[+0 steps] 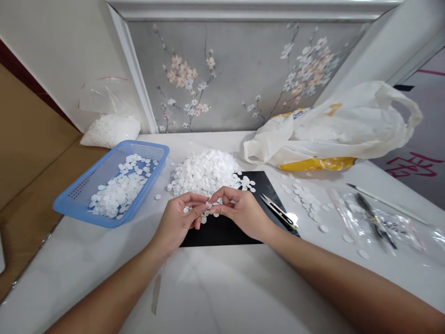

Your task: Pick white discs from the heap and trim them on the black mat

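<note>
Over a black mat (225,233), my left hand (182,217) and my right hand (242,209) meet at the fingertips. Both pinch one small white piece (209,204) between them; its exact shape is partly covered by the fingers. Just behind the hands rises a heap of white discs (205,169), some spilling onto the mat. A pair of thread snips (280,212) lies on the mat's right side, to the right of my right hand. Left of my left hand, a blue basket (139,204) holds more white discs (120,192).
A clear bag of white pieces (111,131) stands behind the basket. At the back right lies a white and yellow plastic bag (340,130). Loose discs (306,197), a black tool (373,218), a pale pen-like stick (389,204) and clear packets (399,232) are on the right.
</note>
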A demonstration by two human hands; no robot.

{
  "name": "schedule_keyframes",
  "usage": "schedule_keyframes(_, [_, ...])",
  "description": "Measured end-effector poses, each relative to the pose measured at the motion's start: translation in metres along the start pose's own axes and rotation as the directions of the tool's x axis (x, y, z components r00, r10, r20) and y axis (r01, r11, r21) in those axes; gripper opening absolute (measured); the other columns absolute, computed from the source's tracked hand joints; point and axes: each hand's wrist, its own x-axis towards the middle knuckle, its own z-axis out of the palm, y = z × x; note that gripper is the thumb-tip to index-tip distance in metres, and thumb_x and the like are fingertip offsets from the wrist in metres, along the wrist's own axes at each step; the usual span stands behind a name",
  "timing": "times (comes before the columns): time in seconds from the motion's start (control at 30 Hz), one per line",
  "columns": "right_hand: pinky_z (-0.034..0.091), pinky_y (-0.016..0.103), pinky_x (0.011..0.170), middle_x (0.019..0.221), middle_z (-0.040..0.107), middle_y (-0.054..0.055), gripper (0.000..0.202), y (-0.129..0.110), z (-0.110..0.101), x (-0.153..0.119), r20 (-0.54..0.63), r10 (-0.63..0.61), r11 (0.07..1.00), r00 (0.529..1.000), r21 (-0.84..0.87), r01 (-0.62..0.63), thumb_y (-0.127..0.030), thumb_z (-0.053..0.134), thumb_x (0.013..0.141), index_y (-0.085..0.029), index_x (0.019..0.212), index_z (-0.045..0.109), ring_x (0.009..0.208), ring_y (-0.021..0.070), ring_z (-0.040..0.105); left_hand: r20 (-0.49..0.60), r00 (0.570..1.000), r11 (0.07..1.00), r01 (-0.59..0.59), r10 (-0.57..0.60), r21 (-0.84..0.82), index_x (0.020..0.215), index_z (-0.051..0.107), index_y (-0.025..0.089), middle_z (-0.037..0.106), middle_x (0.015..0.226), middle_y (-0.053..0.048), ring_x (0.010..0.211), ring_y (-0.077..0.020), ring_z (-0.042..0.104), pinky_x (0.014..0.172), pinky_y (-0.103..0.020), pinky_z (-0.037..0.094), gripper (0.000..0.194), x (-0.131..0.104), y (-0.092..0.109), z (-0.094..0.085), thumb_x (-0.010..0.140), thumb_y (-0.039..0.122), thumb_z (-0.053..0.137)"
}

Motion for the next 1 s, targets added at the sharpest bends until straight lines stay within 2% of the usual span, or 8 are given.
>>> schedule_keyframes(0.17, [0.027,0.023,0.049,0.056,0.044,-0.006,0.027,0.001,-0.003,0.002,0.101,0.034,0.983,0.994,0.178,-0.051,-0.044,0.068,0.076,-0.018,0.077,0.064,0.051,0.0085,0.033,0.01,0.991,0.978,-0.133,0.133,0.162,0.098,0.062,0.02,0.064,0.066,0.003,0.043,-0.0075,0.045,0.05,-0.023,0.041,0.025,-0.003,0.002,-0.001,0.08,0.037,0.064])
schedule_keyframes(0.37, [0.01,0.023,0.04,0.051,0.035,-0.01,0.026,0.003,-0.003,0.004,0.237,0.169,0.825,0.957,0.497,-0.269,-0.04,0.069,0.074,-0.017,0.071,0.058,0.041,0.0042,0.016,0.022,0.996,0.979,-0.092,0.09,0.182,0.1,0.067,0.02,0.07,0.077,-0.001,0.043,-0.0067,0.042,0.051,-0.023,0.04,0.026,-0.003,0.002,0.0,0.08,0.036,0.063])
schedule_keyframes(0.53, [0.011,0.022,0.039,0.049,0.03,-0.009,0.02,0.005,-0.01,0.008,0.16,0.223,0.761,0.962,0.589,-0.274,-0.029,0.056,0.077,-0.021,0.064,0.043,0.041,0.006,0.018,-0.012,0.999,0.999,0.041,-0.041,0.035,0.094,0.071,0.018,0.066,0.069,-0.001,0.048,-0.0071,0.039,0.05,-0.021,0.035,0.027,0.0,0.003,-0.007,0.075,0.036,0.068])
schedule_keyframes(0.73, [0.012,0.023,0.038,0.05,0.038,-0.007,0.039,0.009,-0.022,0.017,0.106,0.236,0.816,0.966,0.518,-0.256,-0.046,0.054,0.082,-0.021,0.057,0.036,0.039,0.0056,0.02,-0.062,0.996,0.991,0.059,-0.067,-0.119,0.075,0.06,0.017,0.056,0.069,0.001,0.051,-0.0065,0.042,0.046,-0.019,0.029,0.029,0.008,0.003,-0.021,0.081,0.045,0.059])
schedule_keyframes(0.8, [0.015,0.022,0.039,0.048,0.036,-0.008,0.034,0.01,-0.021,0.017,0.086,0.202,0.885,0.976,0.41,-0.22,-0.046,0.061,0.079,-0.02,0.062,0.048,0.039,0.0062,0.022,-0.066,0.997,0.995,0.035,-0.041,-0.095,0.063,0.051,0.018,0.048,0.062,0.003,0.049,-0.0076,0.04,0.042,-0.02,0.023,0.038,0.01,0.004,-0.023,0.084,0.05,0.051])
schedule_keyframes(0.87, [0.024,0.022,0.043,0.048,0.039,-0.008,0.022,0.011,-0.016,0.015,0.035,0.088,0.993,0.996,0.078,-0.09,-0.04,0.064,0.079,-0.02,0.071,0.06,0.041,0.0079,0.032,-0.076,0.997,0.999,0.001,-0.004,-0.044,0.058,0.043,0.02,0.038,0.053,0.006,0.045,-0.0083,0.034,0.043,-0.022,0.02,0.042,0.012,0.004,-0.023,0.085,0.051,0.048])
schedule_keyframes(0.93, [0.033,0.023,0.051,0.053,0.052,-0.005,0.01,0.012,-0.011,0.013,0.051,-0.064,0.929,0.997,-0.362,0.078,-0.031,0.062,0.083,-0.022,0.08,0.067,0.048,0.0102,0.045,-0.081,0.996,0.999,-0.038,0.04,0.025,0.057,0.046,0.02,0.031,0.05,0.007,0.045,-0.0083,0.03,0.046,-0.022,0.021,0.038,0.012,0.003,-0.022,0.081,0.047,0.057])
schedule_keyframes(1.0, [0.036,0.024,0.056,0.064,0.064,-0.001,0.009,0.014,-0.006,0.011,0.101,-0.125,0.795,0.987,-0.585,0.161,-0.026,0.06,0.085,-0.023,0.088,0.069,0.055,0.0128,0.055,-0.061,0.992,0.965,-0.092,0.11,0.245,0.062,0.054,0.02,0.031,0.05,0.008,0.045,-0.0089,0.03,0.048,-0.023,0.022,0.026,0.011,0.002,-0.02,0.076,0.038,0.066])
